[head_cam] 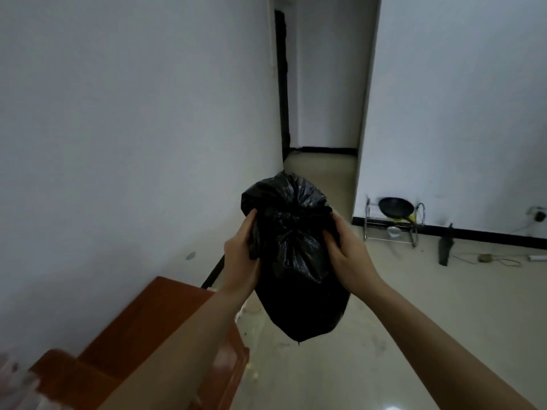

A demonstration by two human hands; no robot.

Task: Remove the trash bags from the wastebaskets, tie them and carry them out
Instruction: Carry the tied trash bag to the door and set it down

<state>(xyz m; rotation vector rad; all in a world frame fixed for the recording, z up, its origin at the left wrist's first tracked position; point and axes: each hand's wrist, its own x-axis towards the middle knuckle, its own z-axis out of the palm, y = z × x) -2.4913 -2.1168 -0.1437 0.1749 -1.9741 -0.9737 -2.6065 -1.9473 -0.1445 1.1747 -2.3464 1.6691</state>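
Our left hand [241,255] curls round the black bag [296,276] on the left of its gathered neck. Our right hand [344,250] grips the right side at the same height, so neither hand is nearer. The bag hangs in the air between them, its long axis upright, full belly below our wrists and bunched mouth above our fingers. We cannot tell whether a knot is made. A wooden desk [154,329] stands below and left of the bag; beyond the bag a corridor [322,161] opens, likely our way out.
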